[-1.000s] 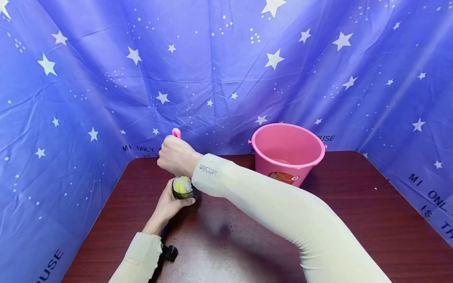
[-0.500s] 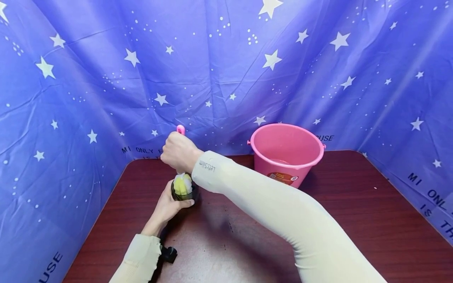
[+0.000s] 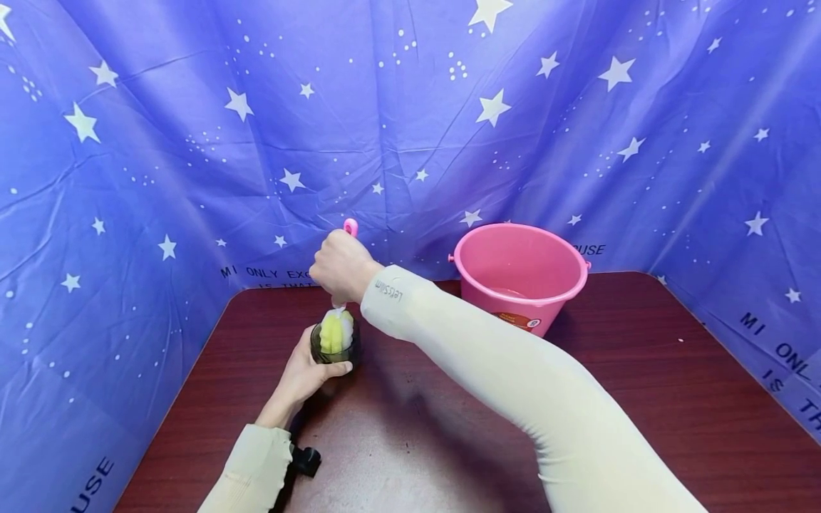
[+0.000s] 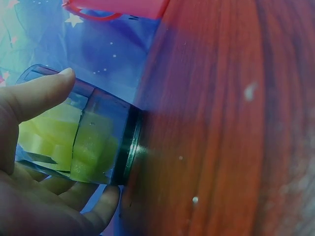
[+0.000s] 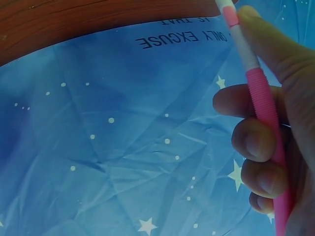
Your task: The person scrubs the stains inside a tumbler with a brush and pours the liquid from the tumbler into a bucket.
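My left hand (image 3: 306, 367) grips a dark see-through cup (image 4: 110, 115), thumb on one side and fingers round the other. The cup's base meets the tabletop in the left wrist view. Inside the cup sits the yellow and white sponge head (image 3: 335, 333) of a cup brush, its top standing above the rim. Over the cup, my right hand (image 3: 343, 265) holds the brush's pink and white handle (image 5: 264, 98), with fingers curled round the ribbed part and thumb along it. The handle's pink end rises above the fist in the head view.
A pink bucket (image 3: 519, 303) with a label stands at the back right of the dark red wooden table (image 3: 641, 399). Blue cloth (image 3: 385, 128) with white stars hangs round the table's back and sides. A small white speck (image 3: 680, 340) lies on the right part of the tabletop.
My right hand has moved right and slightly up with the brush handle. More of the sponge head shows above the cup's rim. The left hand and cup stay almost in place.
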The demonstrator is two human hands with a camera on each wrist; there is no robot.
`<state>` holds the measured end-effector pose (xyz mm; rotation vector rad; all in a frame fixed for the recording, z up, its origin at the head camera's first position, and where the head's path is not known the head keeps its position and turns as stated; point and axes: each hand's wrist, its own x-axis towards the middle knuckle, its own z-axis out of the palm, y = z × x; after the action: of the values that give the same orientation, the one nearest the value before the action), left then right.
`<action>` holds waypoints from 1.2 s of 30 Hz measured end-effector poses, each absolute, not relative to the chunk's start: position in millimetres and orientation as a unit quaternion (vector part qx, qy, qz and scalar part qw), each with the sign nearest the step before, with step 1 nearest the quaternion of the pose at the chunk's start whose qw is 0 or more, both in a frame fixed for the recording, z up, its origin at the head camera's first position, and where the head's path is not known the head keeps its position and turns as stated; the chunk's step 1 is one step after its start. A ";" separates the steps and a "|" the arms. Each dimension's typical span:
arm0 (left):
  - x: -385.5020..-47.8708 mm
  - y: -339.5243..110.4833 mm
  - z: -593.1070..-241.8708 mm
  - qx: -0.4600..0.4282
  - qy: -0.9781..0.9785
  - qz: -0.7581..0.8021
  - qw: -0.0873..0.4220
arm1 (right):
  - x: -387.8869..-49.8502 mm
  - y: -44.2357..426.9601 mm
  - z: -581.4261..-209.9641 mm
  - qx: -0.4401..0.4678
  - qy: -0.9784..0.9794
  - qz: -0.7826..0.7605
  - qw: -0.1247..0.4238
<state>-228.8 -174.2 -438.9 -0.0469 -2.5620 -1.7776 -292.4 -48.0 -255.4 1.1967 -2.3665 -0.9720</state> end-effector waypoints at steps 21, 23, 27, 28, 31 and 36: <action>-232.9 -175.4 -439.9 -0.018 -0.828 -0.560 0.009 | -281.6 -34.7 -253.4 0.430 -0.828 -0.334 0.134; -232.5 -175.7 -440.2 -0.017 -0.829 -0.559 0.009 | -280.1 -34.3 -252.9 0.433 -0.826 -0.334 0.134; -231.9 -176.0 -441.0 -0.018 -0.827 -0.561 0.008 | -277.9 -32.6 -251.9 0.433 -0.827 -0.331 0.138; -231.8 -175.9 -441.2 -0.018 -0.827 -0.562 0.008 | -277.7 -32.0 -251.8 0.433 -0.828 -0.330 0.139; -231.7 -175.7 -441.6 -0.019 -0.825 -0.564 0.008 | -277.0 -30.0 -251.0 0.430 -0.830 -0.326 0.143; -231.4 -175.0 -441.8 -0.019 -0.826 -0.563 0.010 | -276.9 -27.7 -249.4 0.425 -0.834 -0.321 0.146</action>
<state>-231.4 -175.0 -441.8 -0.0584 -2.5776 -1.7587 -276.9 -27.7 -249.4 1.2227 -2.4017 -0.9233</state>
